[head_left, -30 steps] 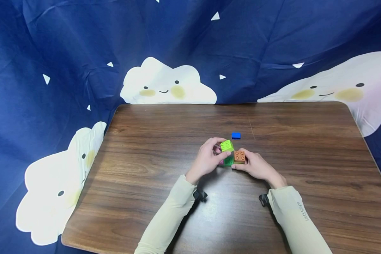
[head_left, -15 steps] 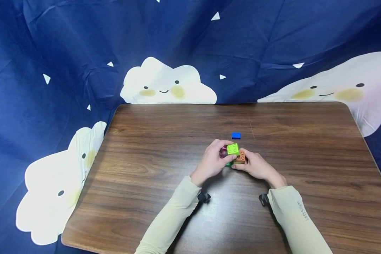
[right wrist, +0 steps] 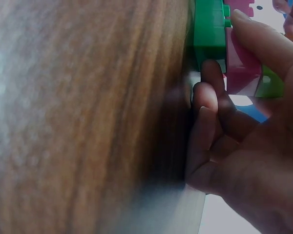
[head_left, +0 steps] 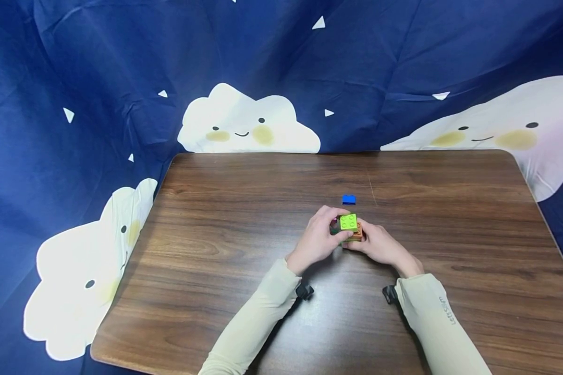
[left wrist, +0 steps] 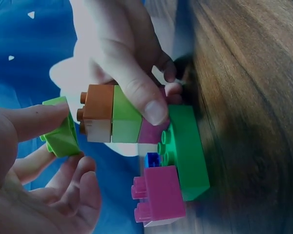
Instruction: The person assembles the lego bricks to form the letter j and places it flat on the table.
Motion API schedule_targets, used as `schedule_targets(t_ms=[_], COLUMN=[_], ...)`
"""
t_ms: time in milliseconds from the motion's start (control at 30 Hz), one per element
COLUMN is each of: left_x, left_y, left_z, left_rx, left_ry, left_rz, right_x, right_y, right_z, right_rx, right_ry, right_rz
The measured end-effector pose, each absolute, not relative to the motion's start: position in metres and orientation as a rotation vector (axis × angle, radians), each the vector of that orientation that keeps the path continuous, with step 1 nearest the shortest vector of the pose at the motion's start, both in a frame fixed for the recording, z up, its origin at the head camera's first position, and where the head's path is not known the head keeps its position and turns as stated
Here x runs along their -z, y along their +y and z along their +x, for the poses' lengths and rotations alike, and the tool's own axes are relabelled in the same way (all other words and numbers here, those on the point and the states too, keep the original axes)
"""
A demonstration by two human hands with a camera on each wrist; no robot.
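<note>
Grip of the left hand (head_left: 316,237): pinched on a lime-green four-stud brick (head_left: 349,222), apart from and above the orange brick (left wrist: 98,103) topping a stack (left wrist: 123,127); the right hand (head_left: 381,244) holds that stack lower down (a blue brick (head_left: 349,199) lies on the table (head_left: 225,224) at twelve o'clock).

From above, the head view faces forward and down across the wooden table (head_left: 234,219), while both sideways-turned wrist views share a nearby green toy brick (left wrist: 190,152).
</note>
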State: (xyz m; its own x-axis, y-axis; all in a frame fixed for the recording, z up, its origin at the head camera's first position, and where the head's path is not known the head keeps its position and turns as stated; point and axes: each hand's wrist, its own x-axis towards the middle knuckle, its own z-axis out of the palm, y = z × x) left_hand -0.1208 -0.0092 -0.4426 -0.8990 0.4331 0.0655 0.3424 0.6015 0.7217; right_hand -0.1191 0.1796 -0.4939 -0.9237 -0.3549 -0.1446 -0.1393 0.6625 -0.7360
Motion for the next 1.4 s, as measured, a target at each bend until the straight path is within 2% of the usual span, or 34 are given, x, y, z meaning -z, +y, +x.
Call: schedule_targets(t_ms=[1400], left_x=[0.442], left_y=[0.002], left_z=[-0.119], left_rx=[-1.057], left_ry=[2.754], left_rz=[0.74], right_x=[0.495], right_y=[0.183], right_z=[-0.119], right_rx=[1.114], right_ry=[2.615], right_rz=[-0.443])
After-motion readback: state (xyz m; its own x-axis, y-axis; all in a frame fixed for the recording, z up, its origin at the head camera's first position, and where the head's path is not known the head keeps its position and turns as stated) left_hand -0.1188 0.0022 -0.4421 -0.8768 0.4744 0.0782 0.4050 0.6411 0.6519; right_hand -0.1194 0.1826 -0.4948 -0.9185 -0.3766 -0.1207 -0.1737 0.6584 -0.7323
